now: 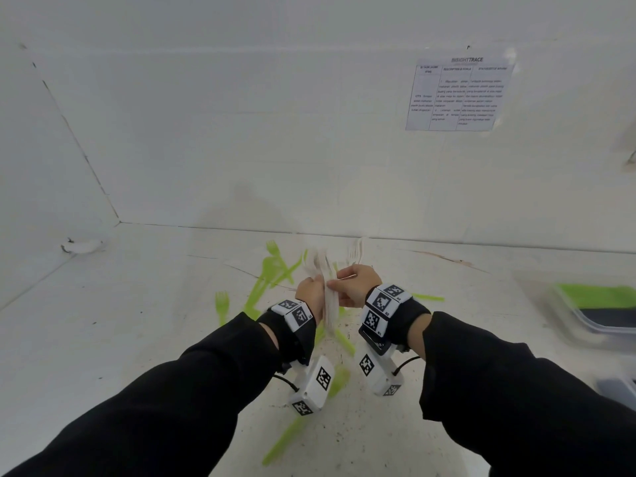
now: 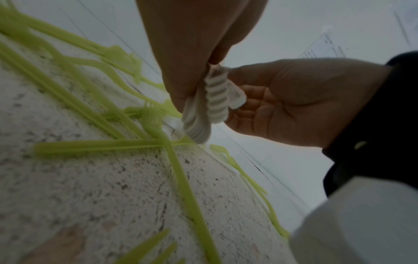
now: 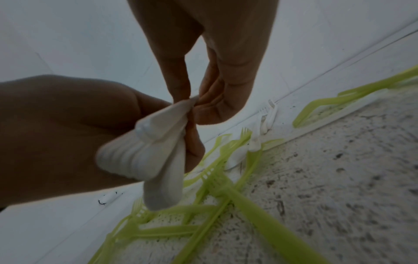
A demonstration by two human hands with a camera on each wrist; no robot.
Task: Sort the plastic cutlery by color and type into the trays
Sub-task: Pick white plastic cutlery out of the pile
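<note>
Over the middle of the table my left hand (image 1: 314, 291) grips a stacked bundle of white plastic cutlery (image 1: 329, 306) by the handles, their ends fanned out below the palm (image 2: 214, 101). My right hand (image 1: 347, 283) meets it from the right, thumb and fingers pinching the bundle's upper part (image 3: 189, 104). Utensil heads, blurred, stick up behind the hands. Green plastic forks and other green cutlery (image 1: 272, 273) lie scattered on the speckled table under and around both hands (image 3: 228, 187). A few white forks (image 1: 356, 251) lie near the back wall.
A clear tray (image 1: 585, 325) with green cutlery stands at the right edge, and another container (image 1: 616, 387) is partly in view below it. White walls close the table at the back and left. A printed sheet (image 1: 457, 94) hangs on the back wall.
</note>
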